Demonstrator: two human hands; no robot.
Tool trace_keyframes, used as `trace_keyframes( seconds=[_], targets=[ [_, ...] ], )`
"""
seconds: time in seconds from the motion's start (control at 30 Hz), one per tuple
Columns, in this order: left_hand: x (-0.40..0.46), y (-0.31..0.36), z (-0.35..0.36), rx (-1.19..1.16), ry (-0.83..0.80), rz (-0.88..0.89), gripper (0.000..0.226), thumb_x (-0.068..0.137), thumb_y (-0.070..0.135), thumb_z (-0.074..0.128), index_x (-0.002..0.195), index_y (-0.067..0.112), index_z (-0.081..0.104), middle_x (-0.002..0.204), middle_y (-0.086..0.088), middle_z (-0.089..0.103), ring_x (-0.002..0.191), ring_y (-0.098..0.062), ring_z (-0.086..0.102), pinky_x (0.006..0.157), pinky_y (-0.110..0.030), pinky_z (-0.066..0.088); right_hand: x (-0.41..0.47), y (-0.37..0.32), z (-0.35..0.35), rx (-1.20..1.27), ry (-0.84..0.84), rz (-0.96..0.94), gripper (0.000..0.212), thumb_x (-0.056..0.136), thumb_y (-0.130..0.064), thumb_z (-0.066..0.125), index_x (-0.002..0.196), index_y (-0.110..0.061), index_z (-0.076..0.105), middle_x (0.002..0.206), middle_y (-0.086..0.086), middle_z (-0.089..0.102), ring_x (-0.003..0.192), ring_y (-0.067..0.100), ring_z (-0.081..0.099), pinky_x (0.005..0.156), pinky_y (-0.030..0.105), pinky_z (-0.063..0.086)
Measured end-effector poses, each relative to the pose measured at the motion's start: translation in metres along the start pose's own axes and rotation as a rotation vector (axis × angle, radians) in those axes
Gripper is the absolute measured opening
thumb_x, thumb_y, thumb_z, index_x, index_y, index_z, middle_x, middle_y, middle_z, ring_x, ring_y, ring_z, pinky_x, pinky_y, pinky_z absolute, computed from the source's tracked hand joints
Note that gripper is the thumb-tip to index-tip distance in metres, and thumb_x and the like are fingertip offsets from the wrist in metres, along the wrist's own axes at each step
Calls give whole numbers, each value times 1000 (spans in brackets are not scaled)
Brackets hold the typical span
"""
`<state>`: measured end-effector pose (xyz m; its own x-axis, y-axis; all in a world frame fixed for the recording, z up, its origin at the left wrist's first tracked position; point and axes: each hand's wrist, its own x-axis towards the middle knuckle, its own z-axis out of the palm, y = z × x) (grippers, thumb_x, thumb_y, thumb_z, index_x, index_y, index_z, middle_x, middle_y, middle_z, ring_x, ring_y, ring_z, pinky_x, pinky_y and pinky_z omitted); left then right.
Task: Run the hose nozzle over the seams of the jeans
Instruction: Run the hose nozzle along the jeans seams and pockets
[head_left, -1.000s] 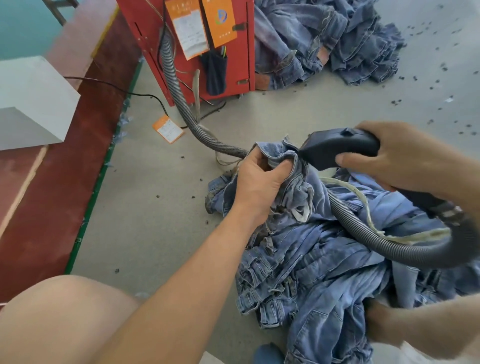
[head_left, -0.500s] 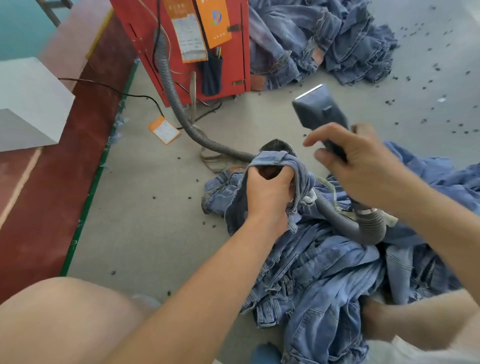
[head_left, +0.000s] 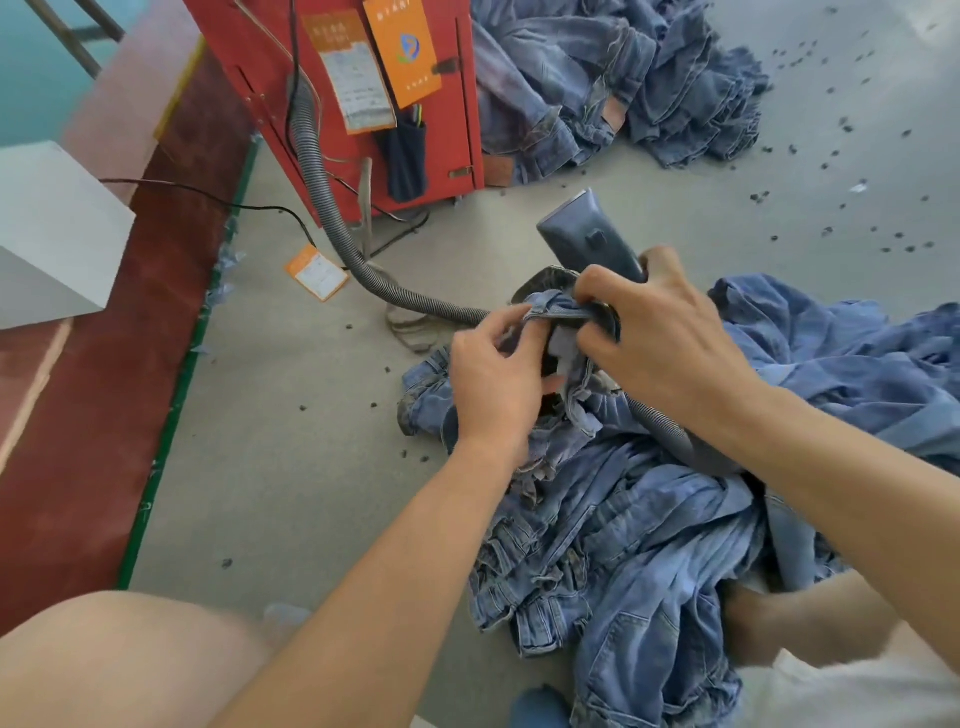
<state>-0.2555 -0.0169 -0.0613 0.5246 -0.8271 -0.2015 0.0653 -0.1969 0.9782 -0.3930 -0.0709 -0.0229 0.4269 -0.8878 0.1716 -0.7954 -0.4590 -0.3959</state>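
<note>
A heap of blue jeans (head_left: 634, 525) lies on the grey floor in front of me. My left hand (head_left: 496, 382) pinches a bunched denim edge (head_left: 553, 312) lifted off the heap. My right hand (head_left: 660, 338) grips the handle of the dark grey hose nozzle (head_left: 587, 228), and its fingers also pinch the same denim edge. The nozzle's flat mouth points up and away, clear of the cloth. Its ribbed grey hose (head_left: 332, 208) runs from the red machine across the floor and under my hands.
The red machine (head_left: 291, 62) with orange tags stands at the back left. Behind it lies a second pile of jeans (head_left: 639, 88). An orange tag (head_left: 317, 273), a black cable and dark lint bits lie on the floor. A white box (head_left: 47, 234) sits on the red ledge at left.
The nozzle left the cloth and swung upright. My right hand then came down so its fingers pinch the denim edge. My left hand went from a fist to a pinch on that edge.
</note>
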Motion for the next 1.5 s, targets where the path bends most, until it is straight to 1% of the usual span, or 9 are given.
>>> trace_keyframes(
  seconds=[0.07, 0.13, 0.27, 0.37, 0.57, 0.8, 0.97, 1.3, 1.5],
  targets=[
    [11, -6, -17, 547, 24, 364, 15, 97, 35, 70, 102, 24, 77, 109, 2, 53, 109, -18, 49, 94, -31, 43, 6, 11, -4, 23, -34, 31, 13, 96, -36, 56, 107, -42, 55, 93, 2, 37, 61, 22, 46, 58, 31, 36],
    [24, -4, -31, 612, -193, 535, 15, 101, 31, 63, 99, 20, 74, 110, 5, 59, 107, -16, 49, 95, -34, 40, 13, 22, -7, 54, -92, 61, 13, 96, -39, 55, 107, -48, 56, 92, -4, 38, 65, 21, 49, 56, 26, 33],
    [29, -1, -42, 185, -585, 206, 23, 105, 32, 48, 89, 17, 56, 83, 5, 55, 80, -13, 50, 76, -38, 46, 19, 34, -6, 85, -153, 18, 13, 95, -50, 59, 107, -53, 55, 92, -5, 40, 69, 19, 51, 58, 25, 34],
    [21, -6, -38, -74, -567, -44, 23, 104, 34, 55, 98, 14, 65, 101, -14, 65, 95, -29, 60, 97, -61, 49, 22, 39, 0, 71, -172, 6, 23, 94, -56, 61, 115, -56, 51, 92, -7, 39, 70, 19, 52, 59, 24, 37],
    [15, -9, -31, -207, -565, -225, 32, 100, 33, 66, 117, 7, 74, 118, -23, 74, 112, -42, 70, 103, -53, 54, 19, 45, -7, 88, -168, -17, 53, 83, -63, 72, 128, -65, 44, 92, -7, 40, 73, 15, 50, 60, 26, 37],
    [21, 1, -31, -421, -451, -424, 43, 105, 25, 57, 131, -8, 63, 129, -31, 66, 122, -46, 62, 106, -55, 51, 12, 46, -45, 215, -103, -5, 60, 94, -64, 52, 147, -56, 24, 87, -12, 62, 63, 4, 61, 64, 33, 47],
    [29, 10, -32, -471, -387, -423, 43, 106, 22, 55, 132, -11, 61, 131, -33, 63, 115, -43, 64, 105, -56, 52, -10, 42, -67, 131, -261, -161, 31, 86, -70, 53, 110, -51, 47, 83, -25, 66, 66, 0, 63, 51, 29, 44],
    [29, 2, -41, -222, -539, -226, 30, 106, 20, 55, 115, -5, 68, 110, -26, 73, 95, -33, 71, 90, -43, 60, 3, 30, -56, 112, -145, -35, 22, 91, -56, 54, 103, -37, 53, 69, -9, 61, 54, 8, 57, 50, 29, 38],
    [33, 9, -36, -232, -372, -303, 27, 102, 19, 58, 102, -3, 74, 102, -26, 74, 90, -35, 71, 87, -46, 59, -8, 37, -79, 134, -218, -130, 28, 82, -67, 53, 103, -49, 55, 77, -21, 65, 61, 2, 61, 46, 27, 42]
  ],
)
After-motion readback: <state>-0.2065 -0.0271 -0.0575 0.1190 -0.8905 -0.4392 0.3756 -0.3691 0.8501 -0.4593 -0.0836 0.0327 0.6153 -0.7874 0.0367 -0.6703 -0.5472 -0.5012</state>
